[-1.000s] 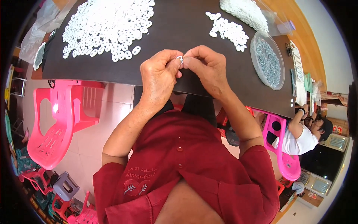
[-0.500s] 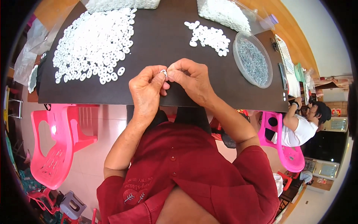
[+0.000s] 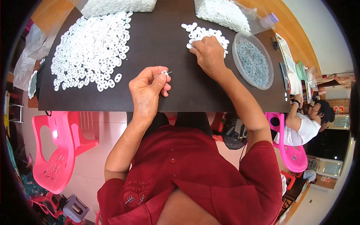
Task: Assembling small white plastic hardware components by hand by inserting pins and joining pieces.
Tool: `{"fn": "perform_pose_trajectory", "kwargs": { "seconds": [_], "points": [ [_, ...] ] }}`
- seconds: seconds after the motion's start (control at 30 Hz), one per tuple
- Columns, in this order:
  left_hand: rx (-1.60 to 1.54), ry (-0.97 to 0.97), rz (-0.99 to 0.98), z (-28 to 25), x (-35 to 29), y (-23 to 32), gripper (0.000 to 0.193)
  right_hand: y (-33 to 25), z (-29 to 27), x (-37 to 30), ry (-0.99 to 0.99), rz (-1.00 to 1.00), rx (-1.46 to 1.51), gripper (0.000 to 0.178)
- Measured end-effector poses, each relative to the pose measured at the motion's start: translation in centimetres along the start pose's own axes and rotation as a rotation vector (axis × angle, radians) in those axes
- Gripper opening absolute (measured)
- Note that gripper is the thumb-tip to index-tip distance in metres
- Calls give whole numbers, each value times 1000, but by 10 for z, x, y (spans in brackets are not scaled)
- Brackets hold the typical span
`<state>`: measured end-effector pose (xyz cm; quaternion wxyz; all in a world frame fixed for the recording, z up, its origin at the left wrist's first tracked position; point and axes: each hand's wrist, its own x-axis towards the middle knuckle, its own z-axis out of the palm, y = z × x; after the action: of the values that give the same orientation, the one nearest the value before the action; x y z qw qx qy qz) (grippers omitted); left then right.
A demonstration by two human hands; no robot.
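Note:
Above the table's near edge, my left hand (image 3: 148, 88) pinches a small white plastic piece (image 3: 164, 73) between thumb and fingers. A thin metal screw (image 3: 169, 72) sticks out of that piece toward the right. My right hand (image 3: 210, 56) reaches over the smaller pile of white plastic pieces (image 3: 202, 33), its fingers bent down at the pile's near side. Whether its fingertips hold a piece is hidden. Just right of this hand stands a round clear tub (image 3: 235, 63) full of grey metal screws (image 3: 253, 62).
A large heap of white two-holed pieces (image 3: 90, 48) covers the left of the dark table (image 3: 157, 41). Two clear containers of white pieces (image 3: 116, 5) (image 3: 221, 15) stand at the far side. Pink chairs (image 3: 56, 150) flank me; another person (image 3: 300, 127) sits at the right.
My right hand has left my left hand and moved right and away to the small pile. The screw in the held piece now shows. My left hand stays nearly in place.

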<state>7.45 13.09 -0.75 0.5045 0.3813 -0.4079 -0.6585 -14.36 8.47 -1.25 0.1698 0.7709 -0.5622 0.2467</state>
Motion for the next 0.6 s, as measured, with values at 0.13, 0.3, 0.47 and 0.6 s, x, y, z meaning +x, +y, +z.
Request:
{"fn": "perform_pose_trajectory", "kwargs": {
  "seconds": [0.13,0.3,0.47,0.6],
  "points": [
    [-8,0,3,-1,1,-3,11,-1,-1,2,-16,-105,-31,9],
    [-5,-7,28,-1,1,-4,12,5,-10,1,-29,136,287,9],
    [-5,-4,26,-4,0,-4,12,5,-26,6,-264,577,834,15],
    [-21,0,-13,-2,1,1,13,-7,-36,7,-328,703,1022,15]
  ]
}}
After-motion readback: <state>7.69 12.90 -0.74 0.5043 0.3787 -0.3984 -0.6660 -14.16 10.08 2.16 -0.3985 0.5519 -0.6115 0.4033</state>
